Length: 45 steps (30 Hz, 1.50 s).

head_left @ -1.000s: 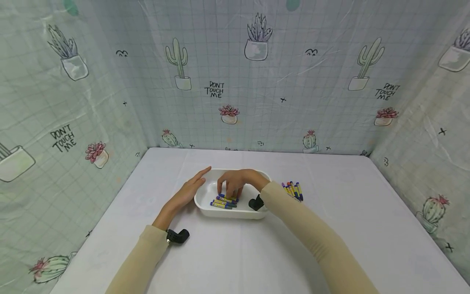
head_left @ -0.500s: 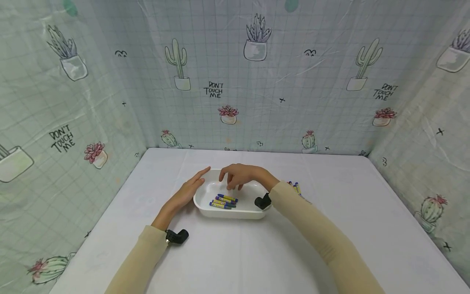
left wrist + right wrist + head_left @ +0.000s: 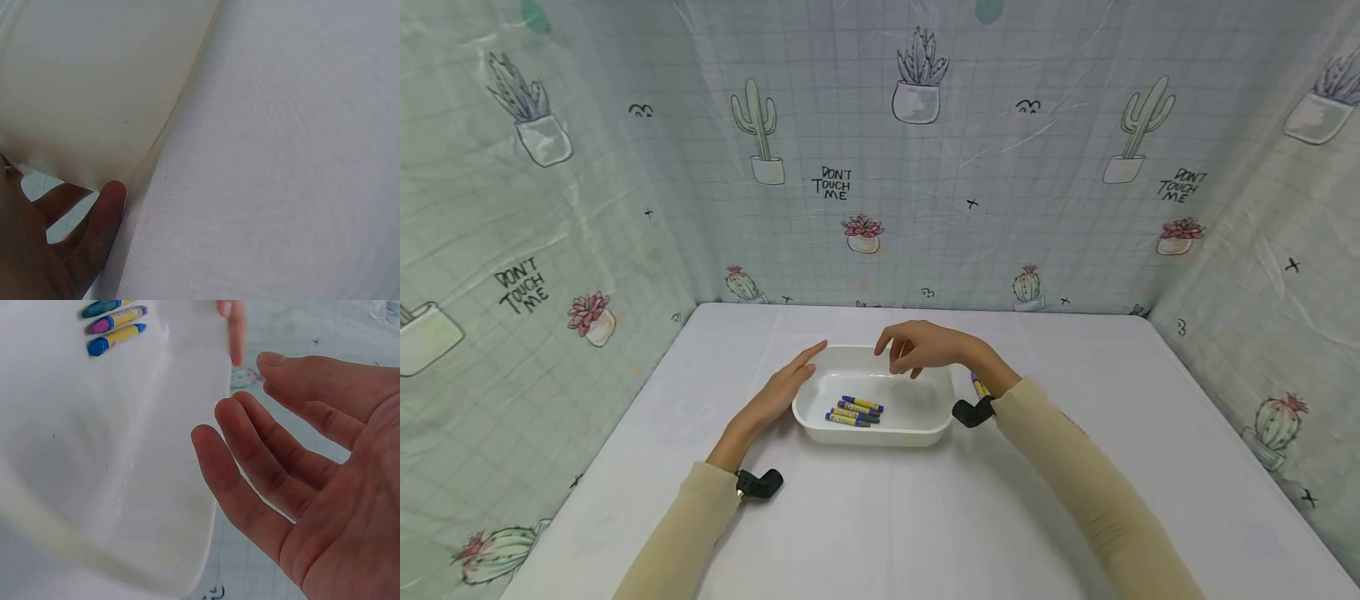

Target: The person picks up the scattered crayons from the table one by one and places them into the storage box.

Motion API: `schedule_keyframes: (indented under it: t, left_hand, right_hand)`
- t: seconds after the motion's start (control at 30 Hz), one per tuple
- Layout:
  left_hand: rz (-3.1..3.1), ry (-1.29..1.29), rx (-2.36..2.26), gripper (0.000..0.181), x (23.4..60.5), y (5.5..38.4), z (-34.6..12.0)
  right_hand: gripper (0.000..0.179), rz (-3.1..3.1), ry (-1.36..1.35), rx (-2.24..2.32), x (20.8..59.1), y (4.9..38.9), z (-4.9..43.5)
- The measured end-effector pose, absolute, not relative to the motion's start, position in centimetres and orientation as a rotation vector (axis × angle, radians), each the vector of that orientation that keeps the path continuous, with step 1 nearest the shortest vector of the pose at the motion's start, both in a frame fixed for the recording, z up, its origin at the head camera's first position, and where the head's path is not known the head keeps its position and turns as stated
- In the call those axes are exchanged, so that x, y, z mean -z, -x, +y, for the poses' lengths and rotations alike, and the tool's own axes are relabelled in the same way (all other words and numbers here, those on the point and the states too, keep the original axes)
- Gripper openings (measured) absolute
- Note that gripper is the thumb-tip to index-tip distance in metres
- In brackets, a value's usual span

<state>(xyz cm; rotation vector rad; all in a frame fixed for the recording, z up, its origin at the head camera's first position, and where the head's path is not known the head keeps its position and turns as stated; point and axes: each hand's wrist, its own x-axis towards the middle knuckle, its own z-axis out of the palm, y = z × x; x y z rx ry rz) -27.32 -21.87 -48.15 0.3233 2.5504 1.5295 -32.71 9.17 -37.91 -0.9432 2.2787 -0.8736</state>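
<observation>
A white oblong tray (image 3: 917, 437) stands on the table, with several yellow-wrapped crayons (image 3: 859, 405) side by side on its floor, left of the middle. My left hand (image 3: 784, 390) rests against the tray's left end, fingers stretched along the rim; in the left wrist view its fingertips (image 3: 112, 194) touch the outer wall. My right hand (image 3: 921, 345) is raised over the tray's far right part with nothing in it. Its fingers (image 3: 212, 456) are relaxed and slightly bent in the right wrist view, where blue and purple crayon ends (image 3: 119, 322) show in the tray.
More crayons (image 3: 979, 385) lie on the table just right of the tray, mostly hidden behind the right wrist. The white tabletop (image 3: 850, 525) ends at a cactus-print curtain (image 3: 970, 250) at the back and sides. A small black camera (image 3: 973, 412) sits on the right wrist.
My right hand has lifted off the crayons in the tray and moved up and to the right, its fingers loosening. The left hand keeps its place at the tray's end.
</observation>
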Motion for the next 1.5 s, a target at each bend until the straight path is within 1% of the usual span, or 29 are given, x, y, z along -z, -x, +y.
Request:
schedule_keyframes:
  t: [0.3, 0.63, 0.83, 1.23, 1.5]
  left_hand:
    - [2.558, -0.319, -1.531, 0.051, 48.3, 27.1, -22.1]
    - [2.550, -0.314, -1.538, 0.051, 48.4, 27.2, -22.3]
    - [2.546, -0.328, -1.538, 0.052, 48.3, 27.3, -22.1]
    - [2.563, -0.328, -1.518, 0.050, 48.2, 27.2, -21.8]
    - [2.569, -0.322, -1.505, 0.051, 48.2, 27.3, -21.7]
  right_hand:
    - [0.035, 2.346, 0.886, 1.002, 38.5, 31.7, 14.6]
    - [0.039, 2.396, 0.733, 1.140, 40.5, 31.3, 20.2]
    - [0.044, 2.437, 0.585, 1.165, 41.6, 31.2, 23.0]
    - [0.045, 2.472, 0.319, 1.186, 43.5, 31.1, 25.4]
    - [0.048, 2.497, 0.253, 1.155, 44.2, 30.9, 26.4]
